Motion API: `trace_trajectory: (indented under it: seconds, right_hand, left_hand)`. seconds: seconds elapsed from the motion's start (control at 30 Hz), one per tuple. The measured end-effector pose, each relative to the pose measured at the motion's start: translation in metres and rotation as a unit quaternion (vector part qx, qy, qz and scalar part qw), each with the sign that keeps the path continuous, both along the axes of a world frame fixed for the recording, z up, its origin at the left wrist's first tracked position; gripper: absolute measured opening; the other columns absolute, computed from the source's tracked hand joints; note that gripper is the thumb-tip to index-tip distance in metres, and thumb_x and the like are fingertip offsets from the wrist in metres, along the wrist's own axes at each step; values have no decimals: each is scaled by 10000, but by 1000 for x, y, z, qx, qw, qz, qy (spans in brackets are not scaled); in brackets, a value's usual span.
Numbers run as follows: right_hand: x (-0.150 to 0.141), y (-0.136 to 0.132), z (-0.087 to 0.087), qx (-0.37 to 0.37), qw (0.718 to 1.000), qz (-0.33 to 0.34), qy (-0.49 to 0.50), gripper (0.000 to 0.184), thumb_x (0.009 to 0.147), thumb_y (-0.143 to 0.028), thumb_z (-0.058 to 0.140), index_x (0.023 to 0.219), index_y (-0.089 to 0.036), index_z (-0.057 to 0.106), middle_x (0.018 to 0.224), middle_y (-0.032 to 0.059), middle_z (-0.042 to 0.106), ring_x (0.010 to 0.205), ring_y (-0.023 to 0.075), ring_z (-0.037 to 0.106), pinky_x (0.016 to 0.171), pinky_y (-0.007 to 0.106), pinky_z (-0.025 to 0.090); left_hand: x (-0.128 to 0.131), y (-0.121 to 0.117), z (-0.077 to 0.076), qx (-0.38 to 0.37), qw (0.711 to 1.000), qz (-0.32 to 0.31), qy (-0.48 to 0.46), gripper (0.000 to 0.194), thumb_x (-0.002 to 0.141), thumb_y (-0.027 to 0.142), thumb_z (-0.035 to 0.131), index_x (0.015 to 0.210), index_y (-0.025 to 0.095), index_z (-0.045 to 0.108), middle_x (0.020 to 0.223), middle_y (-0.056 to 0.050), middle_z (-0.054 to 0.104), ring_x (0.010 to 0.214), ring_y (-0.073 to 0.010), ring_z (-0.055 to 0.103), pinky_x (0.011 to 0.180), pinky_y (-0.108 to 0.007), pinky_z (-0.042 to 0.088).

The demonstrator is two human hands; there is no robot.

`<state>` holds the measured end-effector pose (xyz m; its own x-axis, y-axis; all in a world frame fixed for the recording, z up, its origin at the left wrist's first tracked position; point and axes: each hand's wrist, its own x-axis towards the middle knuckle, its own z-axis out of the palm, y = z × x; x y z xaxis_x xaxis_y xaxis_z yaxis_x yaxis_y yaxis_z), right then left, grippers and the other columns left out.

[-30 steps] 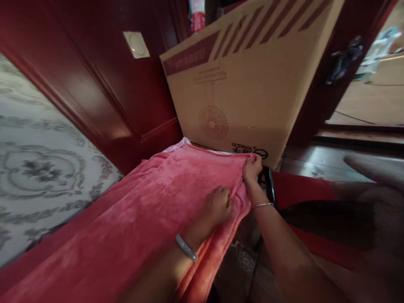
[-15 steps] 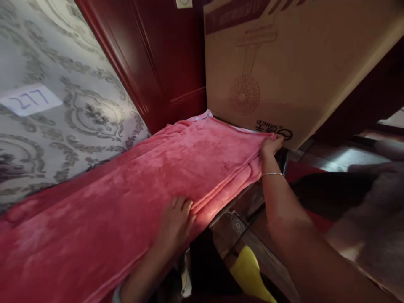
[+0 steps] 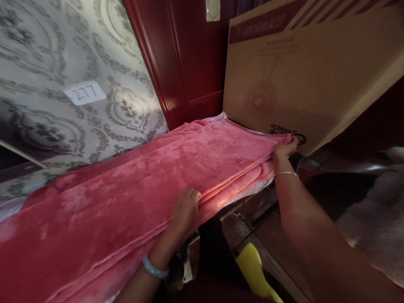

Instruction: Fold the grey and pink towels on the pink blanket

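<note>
Pink fleece blanket (image 3: pixel 126 179), folded, lies in a long band, far end against a cardboard box (image 3: pixel 284 75). Left hand (image 3: pixel 187 210): arm extended forward from lower edge, fingers curled, gripping the blanket's folded near edge. Right hand (image 3: pixel 284 150): arm reaching forward, wrist slightly bent, fingers narrowly pinching the far corner, just beside the box.

Left hand (image 3: pixel 187 210) curled down; right hand (image 3: pixel 284 150) pinching far forward.

Grey damask-patterned wall covering (image 3: pixel 38 46), paper label (image 3: pixel 84 93) reading 277; dark red panelled wooden door (image 3: pixel 189 67), cream switch plate (image 3: pixel 213 10) above.
</note>
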<state>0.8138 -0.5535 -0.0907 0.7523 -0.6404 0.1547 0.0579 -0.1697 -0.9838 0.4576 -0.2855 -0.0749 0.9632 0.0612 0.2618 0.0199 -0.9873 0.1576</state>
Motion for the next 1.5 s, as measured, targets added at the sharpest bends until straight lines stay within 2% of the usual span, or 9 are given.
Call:
trace_trajectory:
  seconds: [0.2, 0.3, 0.4, 0.47, 0.6, 0.8, 1.03, 1.2, 1.5]
  right_hand:
    - [-26, 4, 6, -37, 996, 28, 72, 612, 805, 53, 379, 1410, -18, 432, 1261, 199, 583, 1161, 249, 558, 1065, 435, 381]
    - [-44, 5, 8, -70, 994, 25, 82, 695, 800, 40, 414, 1489, -26, 339, 1437, 244, 455, 1327, 314, 428, 1134, 494, 288]
    - [-73, 14, 4, -146, 988, 52, 19, 730, 770, 9, 480, 1487, -80, 376, 1548, 201, 350, 1434, 318, 286, 1199, 476, 192]
    - [-107, 29, -3, -186, 973, 121, -70, 588, 808, -77, 496, 1394, -116, 495, 1435, 174, 498, 1344, 305, 431, 1157, 481, 303]
    - [-213, 78, -17, -212, 895, 337, -201, 278, 903, -290, 494, 1085, -183, 675, 1028, 92, 706, 925, 258, 659, 871, 470, 537]
    - [-332, 149, -19, -291, 707, 569, -303, 261, 949, -287, 551, 1162, -259, 700, 1173, 94, 700, 1109, 272, 623, 971, 509, 497]
    - [-337, 190, -20, -341, 633, 603, -346, 250, 958, -190, 537, 1129, -223, 716, 1130, 98, 703, 1032, 249, 614, 889, 453, 520]
    - [-339, 189, -29, -306, 669, 570, -366, 259, 983, -163, 476, 1004, -217, 728, 942, 82, 712, 891, 231, 628, 789, 400, 531]
    - [-350, 181, -20, -327, 662, 568, -365, 198, 977, -297, 539, 1065, -239, 707, 1021, 86, 713, 948, 266, 632, 813, 449, 524]
  left_hand:
    - [-11, -11, -13, 38, 999, -20, -8, 188, 918, 79, 467, 939, 182, 622, 905, -71, 630, 832, -222, 571, 732, -358, 462]
    - [-28, -11, -8, 24, 998, -56, -30, 210, 912, 111, 502, 1082, 179, 605, 1029, -90, 632, 941, -238, 575, 797, -380, 487]
    - [-60, -1, -1, 38, 997, -44, -56, 300, 899, 123, 516, 1185, 177, 585, 1109, -112, 625, 1007, -259, 570, 842, -407, 492]
    - [-88, 13, 4, 52, 996, -14, -70, 300, 909, 139, 503, 1193, 179, 593, 1127, -124, 627, 1016, -262, 574, 854, -416, 490]
    - [-146, 51, 11, 78, 990, 80, -90, 283, 940, 203, 496, 1194, 171, 615, 1150, -148, 642, 1047, -280, 582, 852, -426, 477]
    - [-198, 95, 12, 86, 980, 164, -72, 270, 928, 234, 525, 1163, 179, 647, 1131, -142, 666, 1049, -305, 582, 831, -438, 469]
    - [-206, 107, -9, 42, 988, 129, -76, 239, 942, 194, 489, 1100, 180, 668, 1083, -122, 652, 984, -260, 588, 825, -397, 483]
    - [-212, 103, -22, 60, 987, 107, -100, 253, 921, 81, 442, 922, 190, 670, 866, -77, 632, 846, -229, 562, 743, -354, 449]
    - [-237, 94, -9, 65, 979, 155, -114, 265, 972, 199, 458, 1160, 192, 645, 1125, -122, 640, 1009, -252, 566, 838, -394, 458]
